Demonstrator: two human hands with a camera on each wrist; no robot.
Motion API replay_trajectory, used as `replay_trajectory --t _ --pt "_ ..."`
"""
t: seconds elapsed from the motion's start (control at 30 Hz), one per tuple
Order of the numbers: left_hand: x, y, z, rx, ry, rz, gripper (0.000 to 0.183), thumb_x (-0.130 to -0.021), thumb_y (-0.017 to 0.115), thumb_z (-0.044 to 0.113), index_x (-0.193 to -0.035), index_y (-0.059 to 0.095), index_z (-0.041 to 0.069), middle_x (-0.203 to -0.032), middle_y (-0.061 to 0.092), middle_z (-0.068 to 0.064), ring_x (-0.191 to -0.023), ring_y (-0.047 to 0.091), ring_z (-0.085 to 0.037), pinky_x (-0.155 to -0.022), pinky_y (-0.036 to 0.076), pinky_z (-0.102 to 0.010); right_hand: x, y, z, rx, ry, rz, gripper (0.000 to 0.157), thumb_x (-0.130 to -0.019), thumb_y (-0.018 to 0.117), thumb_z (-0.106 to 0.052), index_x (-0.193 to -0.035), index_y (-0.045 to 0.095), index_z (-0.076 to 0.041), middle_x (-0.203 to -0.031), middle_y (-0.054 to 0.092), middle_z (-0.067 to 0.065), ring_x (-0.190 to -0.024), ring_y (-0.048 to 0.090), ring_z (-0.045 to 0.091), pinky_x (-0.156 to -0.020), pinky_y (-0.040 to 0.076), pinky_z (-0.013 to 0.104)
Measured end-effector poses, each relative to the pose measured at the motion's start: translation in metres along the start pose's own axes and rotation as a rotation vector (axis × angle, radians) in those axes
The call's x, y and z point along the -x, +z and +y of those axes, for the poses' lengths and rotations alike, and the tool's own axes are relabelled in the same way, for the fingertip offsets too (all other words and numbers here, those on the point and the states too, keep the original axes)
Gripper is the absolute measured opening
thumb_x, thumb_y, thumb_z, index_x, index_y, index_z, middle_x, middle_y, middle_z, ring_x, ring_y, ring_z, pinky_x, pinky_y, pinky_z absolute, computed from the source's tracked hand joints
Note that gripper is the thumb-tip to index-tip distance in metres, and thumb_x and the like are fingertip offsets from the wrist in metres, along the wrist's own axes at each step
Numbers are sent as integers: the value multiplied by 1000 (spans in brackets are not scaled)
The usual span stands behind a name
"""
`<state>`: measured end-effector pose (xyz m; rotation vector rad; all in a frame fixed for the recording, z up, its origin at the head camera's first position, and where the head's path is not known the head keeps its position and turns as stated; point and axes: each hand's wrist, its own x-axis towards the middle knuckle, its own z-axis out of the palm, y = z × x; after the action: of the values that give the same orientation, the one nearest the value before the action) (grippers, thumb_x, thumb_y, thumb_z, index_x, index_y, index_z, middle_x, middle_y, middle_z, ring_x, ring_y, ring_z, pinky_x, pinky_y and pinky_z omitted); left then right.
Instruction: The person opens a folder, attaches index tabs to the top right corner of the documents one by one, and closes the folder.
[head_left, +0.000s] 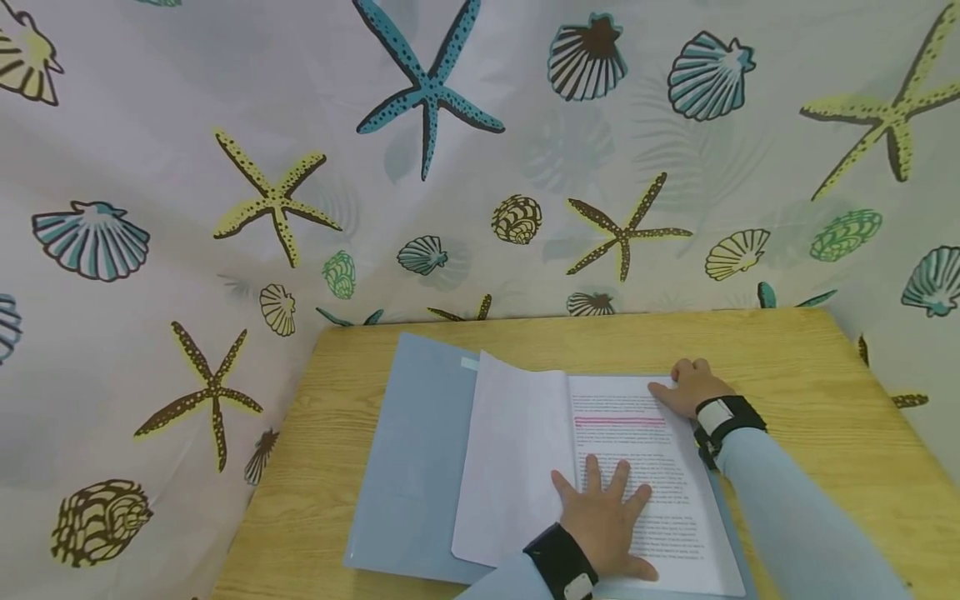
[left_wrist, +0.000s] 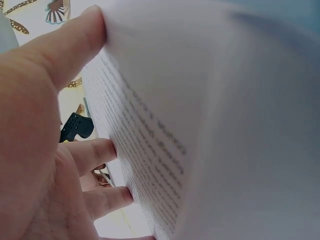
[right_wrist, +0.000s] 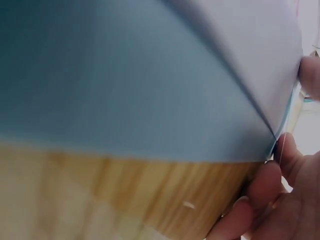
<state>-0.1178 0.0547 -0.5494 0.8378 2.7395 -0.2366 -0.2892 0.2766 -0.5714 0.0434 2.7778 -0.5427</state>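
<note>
A light blue folder lies spread on the wooden table, holding white sheets. On its right side is a printed page with pink highlighted lines near the top; a blank white sheet is turned over to the left. My left hand rests on the lower part of the printed page, fingers spread, fingertips against the paper in the left wrist view. At the page's upper right corner, my right hand has its thumb on the paper and its other fingers curled at the edge, pinching the corner.
The wooden table extends around the folder. Behind it and at both sides hangs a white curtain printed with starfish and shells. Black straps circle both wrists.
</note>
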Motion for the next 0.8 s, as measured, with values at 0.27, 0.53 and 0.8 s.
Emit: replay_trajectory --t 0.27,0.53,0.8 --pt "1 2 0 -3 -1 6 103 -56 46 92 -145 18 48 -155 16 6 -135 20 -40 -81 34 -76 6 -3 -4 -31 0 -21 50 -95 46 -45 -113 42 2 -111 35 29 -81 49 36 -63 44 43" --pt "3 3 0 -8 -8 -1 103 -55 45 93 -144 17 50 -155 16 8 -135 19 -39 -82 33 -76 4 -3 0 -62 -14 -50 44 -94 48 -37 -113 42 2 -110 35 29 -85 48 37 -65 44 42" --pt "2 2 0 -22 -5 -9 102 -56 44 93 -145 18 48 -155 17 7 -135 21 -39 -81 34 -75 16 -28 -6 -27 -86 -34 47 -100 32 -29 -121 42 12 -112 40 35 -92 47 42 -76 45 53"
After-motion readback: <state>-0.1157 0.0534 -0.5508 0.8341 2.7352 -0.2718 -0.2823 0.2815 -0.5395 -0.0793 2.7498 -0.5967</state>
